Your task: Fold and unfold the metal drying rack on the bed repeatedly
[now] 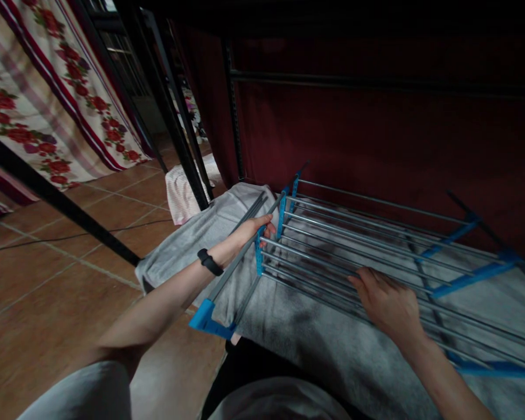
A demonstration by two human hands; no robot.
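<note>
A rack of thin metal rods (pixel 328 255) with blue plastic end pieces lies on a grey cloth. At its left end, my left hand (pixel 256 229) is closed around the frame beside a blue perforated joint (pixel 259 256); the fingertips are partly hidden. My right hand (pixel 387 300) rests over the middle rods, its fingers curled around them. A blue corner foot (pixel 207 319) sticks out towards me at the near left. More blue brackets (pixel 476 278) hold the rods at the right end.
The grey cloth (pixel 306 338) covers a low surface framed by black metal posts (pixel 175 111). Behind hangs a dark red curtain (pixel 367 140). To the left are a tiled floor (pixel 91 233), a floral curtain (pixel 52 87), a cable and a pale striped cloth (pixel 179 192).
</note>
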